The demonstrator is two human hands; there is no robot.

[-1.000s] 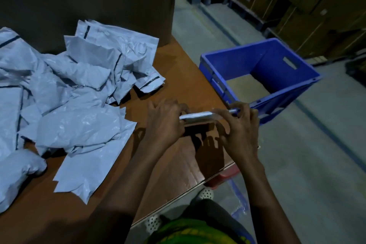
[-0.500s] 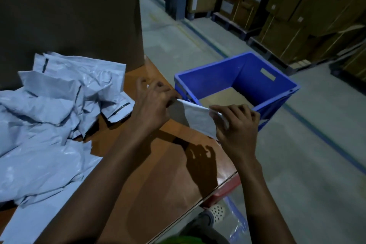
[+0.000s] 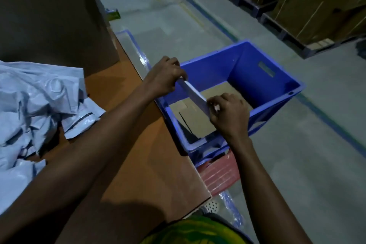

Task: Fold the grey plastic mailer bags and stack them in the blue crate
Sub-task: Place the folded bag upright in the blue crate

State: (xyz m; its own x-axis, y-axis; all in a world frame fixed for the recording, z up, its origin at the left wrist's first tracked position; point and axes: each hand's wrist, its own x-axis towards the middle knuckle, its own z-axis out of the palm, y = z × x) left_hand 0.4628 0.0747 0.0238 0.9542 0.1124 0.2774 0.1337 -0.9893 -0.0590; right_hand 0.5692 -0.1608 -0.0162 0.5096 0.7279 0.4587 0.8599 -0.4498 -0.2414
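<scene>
A folded grey mailer bag [image 3: 193, 93] hangs edge-on over the open blue crate [image 3: 263, 77]. My left hand [image 3: 165, 76] pinches its far end above the crate's near-left rim. My right hand [image 3: 227, 113] pinches its near end over the crate's inside. The crate's bottom is lined with brown cardboard [image 3: 195, 119]; no bags lie in it that I can see. A heap of crumpled grey mailer bags [image 3: 37, 105] lies on the brown table [image 3: 142, 154] at the left.
The crate stands off the table's right edge on a red crate [image 3: 219, 174]. A big brown cardboard box [image 3: 49, 16] stands at the table's back. Stacked cartons on pallets [image 3: 297, 2] line the far side of the grey floor.
Both hands have carried the folded bag from above the table rightward, out over the crate. My view has swung right with them, so the heap of bags sits further left.
</scene>
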